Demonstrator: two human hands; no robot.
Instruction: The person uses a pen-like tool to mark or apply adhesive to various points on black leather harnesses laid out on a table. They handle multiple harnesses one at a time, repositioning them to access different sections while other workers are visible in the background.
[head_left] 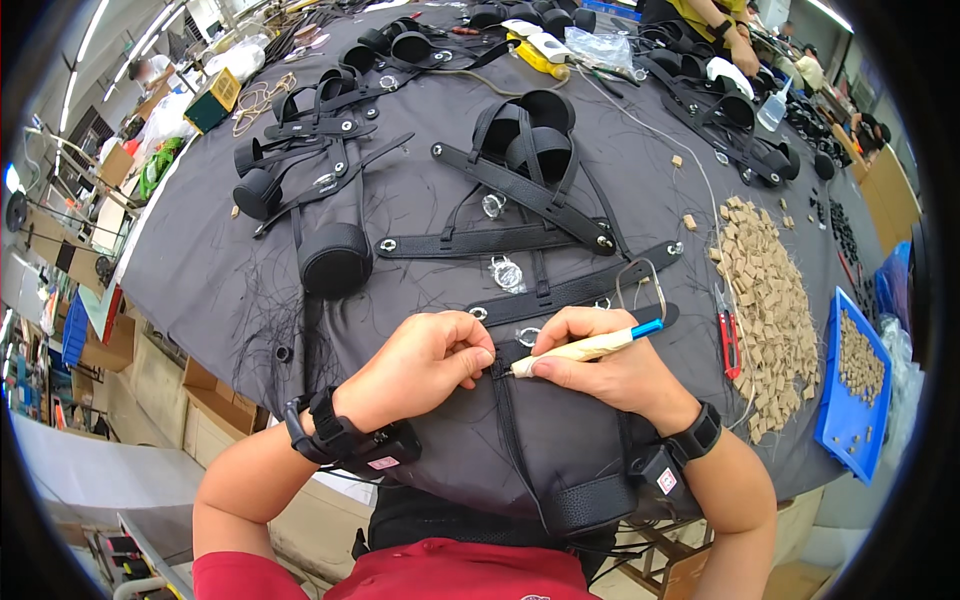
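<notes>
In my right hand point(622, 378) is a pen-like tool point(590, 347) with a cream-wrapped grip, a blue end and a thin cord. Its tip points left, at a narrow black strap point(512, 430) that runs down toward me to a black cuff point(590, 502). The fingertips of my left hand point(415, 365) are pinched together at the strap's left edge, close to the tip; what lies between them is hidden. Just beyond my fingers lies a wider black strap point(575, 285) with metal snaps. A small ring in clear wrap point(527, 337) sits between my hands.
Black strap-and-cuff pieces point(530, 140) cover the table's middle and far side. To the right are a heap of small tan blocks point(765, 310), a red cutter point(729, 340) and a blue tray point(838, 445). Loose black threads point(265, 340) lie left. Another person's hand point(742, 52) is at the far right.
</notes>
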